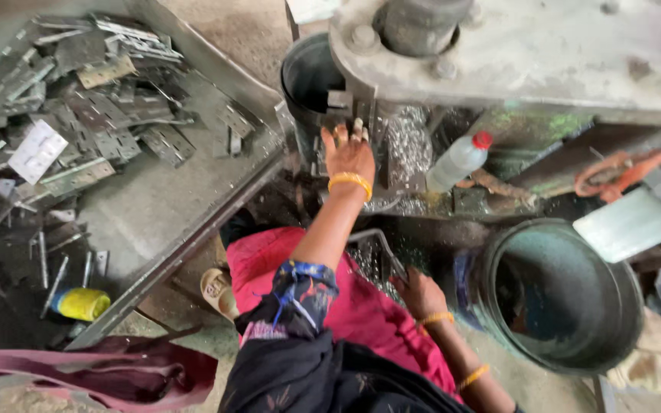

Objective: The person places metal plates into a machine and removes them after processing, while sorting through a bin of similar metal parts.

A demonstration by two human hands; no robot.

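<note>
Two bare hands are at work by a big grey metal press machine [514, 53], seen from the head camera looking down. The left hand [350, 153] wears a yellow bangle and reaches up to the dark slot under the machine's round post. Its fingers are spread flat and press on a small metal piece [338, 99] there. That grip is open, not wrapped round anything. Shiny metal scraps [407, 145] lie just beside this hand.

The right hand [421, 294] is low down, near the pink cloth on the person's lap. Its fingers are closed around a thin bent grey metal bar [380, 245].

On the left is a grey metal desk [154, 206] with a raised rim. Many flat grey metal hinge plates [93, 107] with small holes are heaped on it. A yellow round tin [82, 304] lies at its near end. A clear plastic bottle with a red cap [459, 160] leans by the machine. A big round dark metal bucket [560, 298] stands to the right of the right hand.
</note>
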